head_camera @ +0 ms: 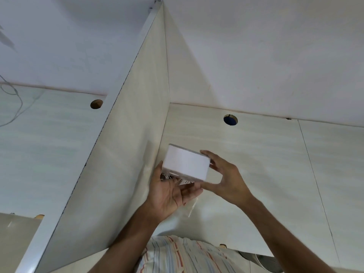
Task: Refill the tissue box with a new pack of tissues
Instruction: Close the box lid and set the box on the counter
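My right hand [226, 179] pinched the white box [186, 164] steady; my left hand [169, 191] cupped the crinkled wrapper [184, 183] beneath (catching it, I judged).

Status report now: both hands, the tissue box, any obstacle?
Left hand under white tissue box, clear wrapper beneath. Right hand grips box side. No obstacle visible.

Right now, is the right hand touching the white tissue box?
Touching. In the head view the right hand pinches the white tissue box: fingers on its top right edge, thumb under its lower right corner.
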